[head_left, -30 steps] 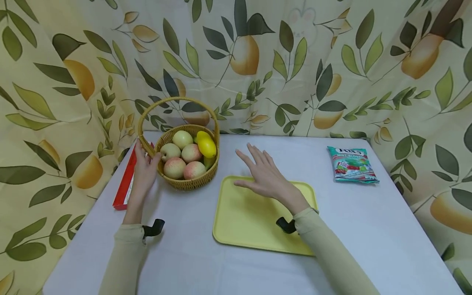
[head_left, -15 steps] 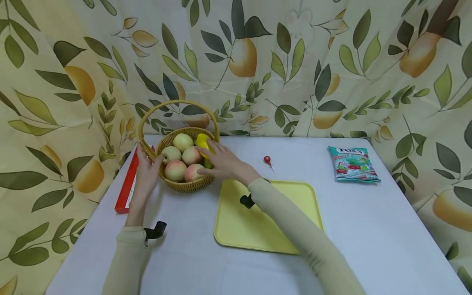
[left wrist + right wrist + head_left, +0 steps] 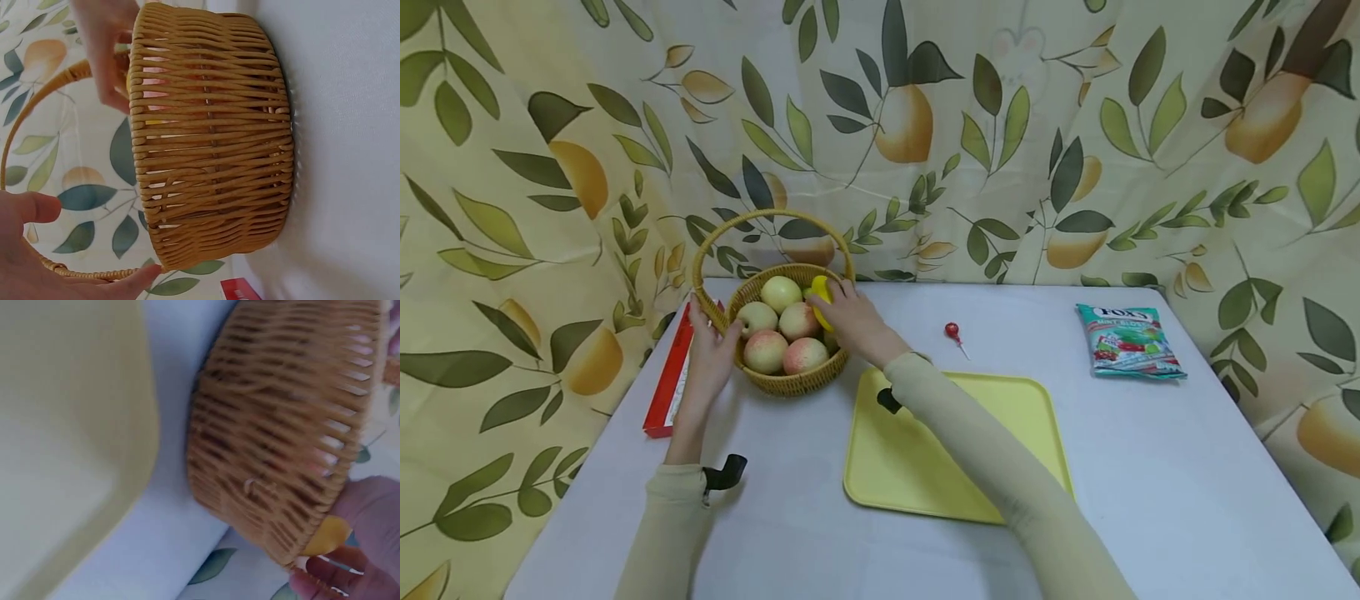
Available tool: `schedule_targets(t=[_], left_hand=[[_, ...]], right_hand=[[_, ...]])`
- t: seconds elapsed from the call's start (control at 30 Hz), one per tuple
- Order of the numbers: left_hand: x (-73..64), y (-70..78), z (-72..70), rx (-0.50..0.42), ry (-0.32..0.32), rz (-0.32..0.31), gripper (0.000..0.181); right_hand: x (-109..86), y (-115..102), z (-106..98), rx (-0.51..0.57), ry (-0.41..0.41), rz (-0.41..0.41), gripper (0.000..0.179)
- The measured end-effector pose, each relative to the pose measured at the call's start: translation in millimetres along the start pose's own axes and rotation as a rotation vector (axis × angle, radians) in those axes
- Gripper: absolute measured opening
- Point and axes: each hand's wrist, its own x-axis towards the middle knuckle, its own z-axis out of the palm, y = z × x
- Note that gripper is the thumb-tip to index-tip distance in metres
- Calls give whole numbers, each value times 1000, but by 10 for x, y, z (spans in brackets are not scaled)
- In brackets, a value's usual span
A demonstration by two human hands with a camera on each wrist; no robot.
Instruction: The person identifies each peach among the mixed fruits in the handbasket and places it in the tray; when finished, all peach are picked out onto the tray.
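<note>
A woven basket (image 3: pixel 793 383) with a tall arched handle stands at the back left of the table. Inside it lie several pale green and pinkish round fruits (image 3: pixel 764 352) that look like peaches. My right hand (image 3: pixel 859 323) reaches over the basket's right rim and grips a smooth yellow fruit (image 3: pixel 822 292), mostly covered by the fingers. In the right wrist view, the yellow fruit (image 3: pixel 328 536) shows between thumb and fingers. At the basket's left side, my left hand (image 3: pixel 709 354) touches the handle's base with its fingers extended and the thumb apart.
Right of the basket lies a yellow tray (image 3: pixel 917 467), partly under the right forearm. Behind the tray is a small red lollipop (image 3: pixel 952 331) with a white stick. A green candy bag (image 3: pixel 1131 342) lies at the right. Beside the left hand is a red box (image 3: pixel 664 404).
My right hand has moved left from above the tray to the basket and taken hold of the yellow fruit. The lollipop has come into view. My left hand stays at the basket.
</note>
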Motion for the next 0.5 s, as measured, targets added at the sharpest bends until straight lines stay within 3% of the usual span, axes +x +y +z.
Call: schedule_targets(t=[0.2, 0.5], left_hand=[[-2, 7, 26, 18, -16, 2, 89], [9, -4, 16, 22, 17, 24, 89]], right_hand=[[43, -6, 65, -141, -38, 36, 63], [90, -118, 44, -250, -46, -17, 57]])
